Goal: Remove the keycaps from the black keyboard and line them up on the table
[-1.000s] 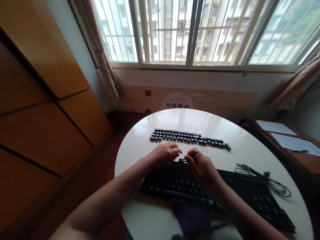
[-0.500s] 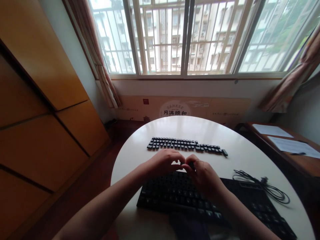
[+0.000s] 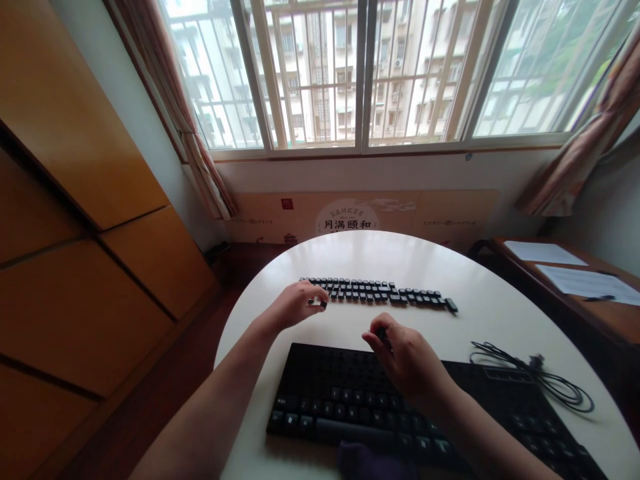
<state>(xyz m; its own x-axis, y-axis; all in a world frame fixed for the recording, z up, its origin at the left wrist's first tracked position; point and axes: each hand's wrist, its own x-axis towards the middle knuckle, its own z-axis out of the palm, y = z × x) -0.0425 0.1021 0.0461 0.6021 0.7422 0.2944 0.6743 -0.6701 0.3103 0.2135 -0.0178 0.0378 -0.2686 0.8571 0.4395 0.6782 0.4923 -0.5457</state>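
My left hand (image 3: 294,304) pinches a small black keycap (image 3: 323,305) above the left end of several rows of loose keycaps (image 3: 370,291). My right hand (image 3: 407,350) is closed around a small dark tool with thin wires, apparently a keycap puller (image 3: 381,332), mostly hidden in the fingers. It hovers over the back edge of a black keyboard (image 3: 307,370). The keyboard's upper rows are stripped of caps on the left and middle, while caps sit on its lower rows. My right forearm covers part of it.
A coiled black cable (image 3: 555,383) lies at the keyboard's right. Dark purple cloth (image 3: 370,460) rests at the front edge. All stand on a round white table (image 3: 250,360). To the right, a brown side table (image 3: 590,313) bears papers and pens.
My hands were together above the keyboard. The left has moved away to the left with a keycap, over to the loose rows. My right hand has stayed nearly in place, still closed.
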